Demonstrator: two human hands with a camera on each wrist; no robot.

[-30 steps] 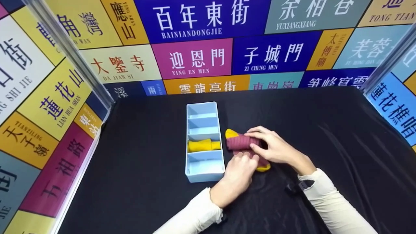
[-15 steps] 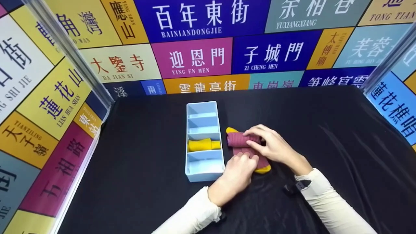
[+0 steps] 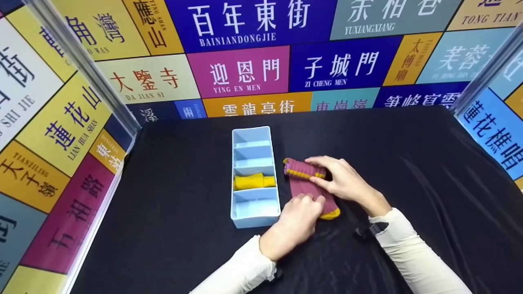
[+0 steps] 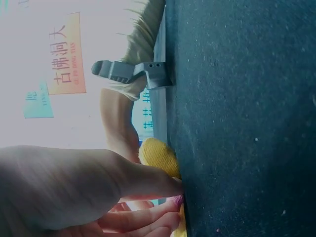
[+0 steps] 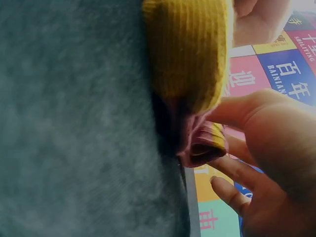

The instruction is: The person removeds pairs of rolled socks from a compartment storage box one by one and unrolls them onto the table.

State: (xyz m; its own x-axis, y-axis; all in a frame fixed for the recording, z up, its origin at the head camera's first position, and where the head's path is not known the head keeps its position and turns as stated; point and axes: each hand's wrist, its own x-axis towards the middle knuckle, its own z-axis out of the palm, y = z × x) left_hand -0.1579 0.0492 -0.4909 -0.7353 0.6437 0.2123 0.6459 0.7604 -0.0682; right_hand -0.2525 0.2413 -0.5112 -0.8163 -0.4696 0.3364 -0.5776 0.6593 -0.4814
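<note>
A maroon sock with yellow parts (image 3: 304,188) lies on the black cloth, its far end rolled up and its near end flat. My right hand (image 3: 347,179) holds the roll from the right, thumb on the near side and fingers over the far side. A yellow band runs along the roll. My left hand (image 3: 295,218), fingers curled, pinches the flat part at its left edge. In the left wrist view, the yellow end of the sock (image 4: 158,157) bulges beside the thumb. The right wrist view shows the roll's open spiral end (image 5: 205,145) by the right fingers.
Just left of the hands stands a light blue box (image 3: 256,222) divided into several compartments. One compartment holds a rolled yellow sock (image 3: 249,182). Black cloth (image 3: 171,212) covers the table, and panels with printed signs (image 3: 239,72) enclose its back and sides.
The roll has turned and shifted slightly away; a yellow band now shows along its near side. The yellow patch behind it has shrunk, and more flat maroon fabric shows. The left hand stays nearly still.
</note>
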